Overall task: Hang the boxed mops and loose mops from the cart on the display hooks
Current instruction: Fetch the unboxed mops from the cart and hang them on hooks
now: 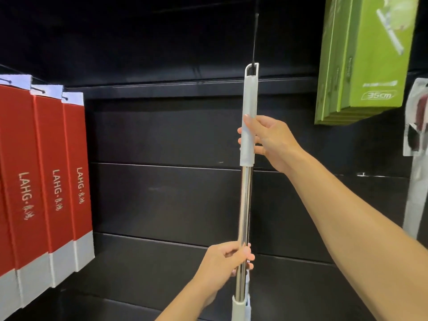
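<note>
A loose mop stands upright in front of the dark display wall; its shiny metal pole (245,205) carries a pale grey handle (250,96) on top. The loop at the handle's top end sits around a black display hook (255,38) that comes down from above. My right hand (266,141) grips the grey handle near its lower end. My left hand (228,262) is closed around the metal pole lower down. The mop's head is out of view below the frame.
Three red boxed mops (48,177) marked LAHG hang on hooks at the left. Green boxes (368,59) marked 35cm hang at the upper right, with a packaged item (416,126) beside them at the right edge. Dark slatted panels (166,200) fill the wall between.
</note>
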Available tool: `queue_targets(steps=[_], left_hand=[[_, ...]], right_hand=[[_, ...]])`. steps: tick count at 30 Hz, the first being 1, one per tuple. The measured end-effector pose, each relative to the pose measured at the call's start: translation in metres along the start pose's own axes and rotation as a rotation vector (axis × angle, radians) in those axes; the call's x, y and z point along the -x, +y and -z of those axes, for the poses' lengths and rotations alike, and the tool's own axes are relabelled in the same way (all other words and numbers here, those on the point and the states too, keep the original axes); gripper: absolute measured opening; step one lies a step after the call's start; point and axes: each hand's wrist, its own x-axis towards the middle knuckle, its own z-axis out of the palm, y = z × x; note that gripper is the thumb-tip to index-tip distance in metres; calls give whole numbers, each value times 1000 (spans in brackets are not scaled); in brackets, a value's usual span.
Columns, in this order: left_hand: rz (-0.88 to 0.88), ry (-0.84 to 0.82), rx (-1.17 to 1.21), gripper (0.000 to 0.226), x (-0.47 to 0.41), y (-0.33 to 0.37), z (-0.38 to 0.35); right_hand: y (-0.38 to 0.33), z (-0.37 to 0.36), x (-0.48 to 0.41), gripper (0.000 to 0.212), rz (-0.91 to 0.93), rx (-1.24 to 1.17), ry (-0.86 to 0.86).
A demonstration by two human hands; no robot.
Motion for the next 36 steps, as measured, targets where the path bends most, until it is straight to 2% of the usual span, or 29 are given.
queue_targets(steps=[7,16,28,34,36], left_hand=[[4,-8,20,16,-51,-16,-8],[5,1,18,17,-97,-31,-17],[0,2,-50,17,-109,-31,-16],[-26,-22,-166,13,-102,-30,-6],[-29,-49,-199,27,-97,-27,0]], right_hand=[[38,3,-36,18,10,26,13],[71,10,-68,21,19,52,5],[77,7,-71,15,23,48,39],[73,3,-52,19,-24,259,114],[72,5,-41,21,1,400,120]])
